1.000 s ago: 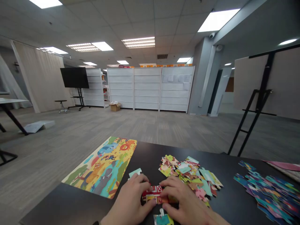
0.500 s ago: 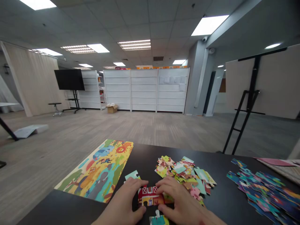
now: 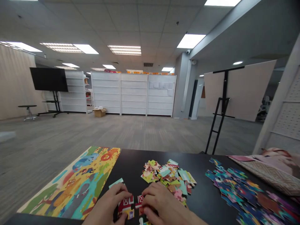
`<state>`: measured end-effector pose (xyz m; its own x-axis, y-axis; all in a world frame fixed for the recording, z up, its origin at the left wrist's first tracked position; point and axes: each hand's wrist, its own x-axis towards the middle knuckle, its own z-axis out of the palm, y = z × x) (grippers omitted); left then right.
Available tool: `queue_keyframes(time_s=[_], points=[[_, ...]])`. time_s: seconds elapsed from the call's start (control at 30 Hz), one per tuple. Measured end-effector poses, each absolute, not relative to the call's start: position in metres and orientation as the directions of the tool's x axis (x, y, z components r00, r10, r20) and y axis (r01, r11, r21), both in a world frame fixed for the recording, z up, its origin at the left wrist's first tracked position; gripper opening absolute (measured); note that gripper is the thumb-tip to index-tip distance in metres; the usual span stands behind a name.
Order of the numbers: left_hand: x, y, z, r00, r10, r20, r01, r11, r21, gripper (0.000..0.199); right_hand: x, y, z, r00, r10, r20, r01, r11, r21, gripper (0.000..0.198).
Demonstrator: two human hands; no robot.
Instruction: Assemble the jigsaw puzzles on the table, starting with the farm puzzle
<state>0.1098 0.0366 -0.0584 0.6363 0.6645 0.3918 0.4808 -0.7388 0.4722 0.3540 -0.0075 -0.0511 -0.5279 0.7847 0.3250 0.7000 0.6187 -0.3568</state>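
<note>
My left hand [image 3: 108,203] has its fingers curled over a red jigsaw piece [image 3: 126,203] with a white-crossed barn door on it. Closed on a second red barn piece [image 3: 140,202], my right hand [image 3: 159,201] covers much of it. A narrow dark gap separates these two pieces. Partly hidden below the right one is a teal and white piece [image 3: 141,221]. A pale teal piece [image 3: 116,182] lies just beyond my left fingers. Behind my right hand spreads a loose heap of jigsaw pieces [image 3: 165,172], mostly green, pink and teal.
An illustrated animal sheet [image 3: 77,184] lies left on the black table [image 3: 131,162]. Several dark blue puzzle pieces [image 3: 243,190] are heaped at right, beside a patterned fabric item [image 3: 260,172]. Beyond the table stand an easel-like board stand [image 3: 220,115] and white shelves [image 3: 133,93].
My view has turned to the right. The two red barn pieces, together between my hands before, now show a gap between them.
</note>
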Motion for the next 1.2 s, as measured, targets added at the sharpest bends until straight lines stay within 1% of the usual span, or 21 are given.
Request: queue_keyframes(time_s=[0.1,0.17,0.23,0.27,0.4,0.47,0.57,0.67,0.73,0.9,1.07,1.13,1.2], points=[[0.099,0.042,-0.069,0.631,0.660,0.408,0.489,-0.746,0.451,0.050,0.370,-0.005,-0.042,-0.414,0.818,0.399,0.748,0.555,-0.364,0.027],[0.092,0.046,-0.076,0.654,0.636,0.409,0.463,-0.765,0.447,0.050,0.390,0.004,-0.036,-0.269,0.869,0.414,0.818,0.434,-0.379,0.034],[0.088,0.051,-0.080,0.687,0.602,0.407,0.426,-0.788,0.445,0.049,0.416,0.018,-0.034,-0.101,0.926,0.363,0.879,0.254,-0.403,0.041],[0.087,0.053,-0.082,0.701,0.586,0.406,0.408,-0.797,0.445,0.049,0.430,0.025,-0.034,-0.042,0.939,0.342,0.892,0.189,-0.410,0.045],[0.087,0.058,-0.086,0.724,0.564,0.397,0.384,-0.808,0.447,0.046,0.478,0.051,-0.047,0.095,0.961,0.259,0.901,0.028,-0.432,0.057],[0.087,0.058,-0.087,0.724,0.565,0.396,0.387,-0.808,0.444,0.046,0.492,0.058,-0.055,0.132,0.967,0.218,0.890,-0.019,-0.455,0.056],[0.087,0.056,-0.085,0.718,0.580,0.385,0.409,-0.799,0.440,0.047,0.501,0.063,-0.064,0.138,0.972,0.191,0.861,-0.023,-0.507,0.043],[0.087,0.051,-0.081,0.715,0.600,0.359,0.431,-0.783,0.449,0.047,0.503,0.066,-0.069,0.138,0.967,0.216,0.816,0.013,-0.579,0.032],[0.088,0.048,-0.076,0.710,0.611,0.350,0.441,-0.773,0.456,0.048,0.505,0.067,-0.071,0.152,0.959,0.238,0.772,0.035,-0.635,0.033],[0.094,0.040,-0.066,0.677,0.660,0.328,0.484,-0.733,0.478,0.048,0.510,0.070,-0.065,0.180,0.943,0.280,0.631,0.108,-0.769,0.052],[0.094,0.037,-0.065,0.670,0.690,0.274,0.479,-0.683,0.552,0.050,0.500,0.066,-0.052,0.178,0.935,0.306,0.482,0.188,-0.856,0.044],[0.091,0.036,-0.065,0.663,0.705,0.253,0.471,-0.655,0.590,0.053,0.488,0.061,-0.049,0.162,0.939,0.304,0.431,0.210,-0.878,0.045],[0.088,0.035,-0.064,0.627,0.746,0.223,0.480,-0.596,0.643,0.056,0.473,0.057,-0.047,0.130,0.947,0.293,0.386,0.224,-0.895,0.045]])
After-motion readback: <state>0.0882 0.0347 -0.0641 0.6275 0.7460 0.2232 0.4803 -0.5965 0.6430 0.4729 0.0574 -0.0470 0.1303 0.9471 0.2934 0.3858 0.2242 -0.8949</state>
